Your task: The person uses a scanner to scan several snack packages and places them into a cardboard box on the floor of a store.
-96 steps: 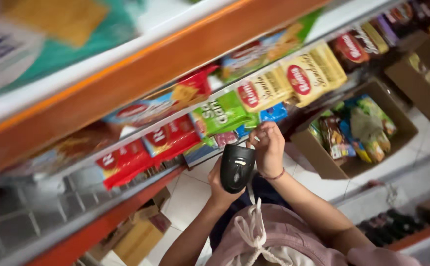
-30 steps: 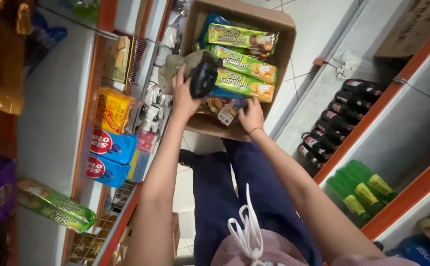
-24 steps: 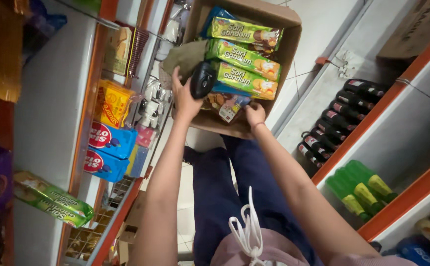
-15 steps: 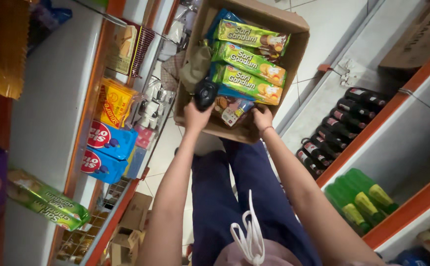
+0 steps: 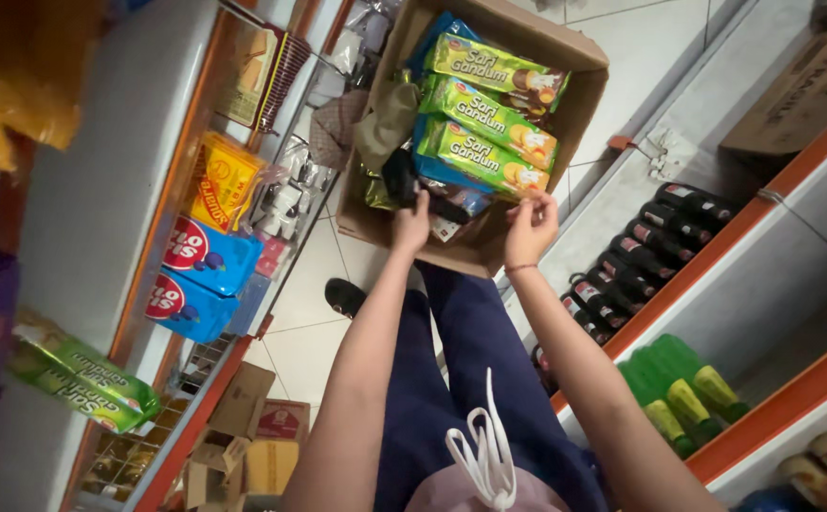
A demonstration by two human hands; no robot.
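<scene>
An open cardboard box [image 5: 585, 102] stands on the tiled floor between my legs and two shelves. It holds three green biscuit packets [image 5: 485, 156] laid side by side, with blue and other wrapped packets under them. My left hand [image 5: 412, 224] reaches into the box's near left part and grips a black handheld scanner [image 5: 400, 178] that points down among the packets. My right hand [image 5: 530, 228] is closed on the box's near right wall, fingertips beside the end of the nearest green packet.
The left shelf carries blue biscuit packets [image 5: 207, 256], a yellow packet [image 5: 227, 180] and a green packet [image 5: 81, 384]. On the right, low shelves hold dark bottles [image 5: 641, 256] and green bottles [image 5: 679, 384]. Flattened cartons [image 5: 243, 427] lie under the left shelf.
I turned from the upper shelf down to the box. Over the last second my left hand lowered the scanner deeper among the packets while my right hand stayed at the box wall.
</scene>
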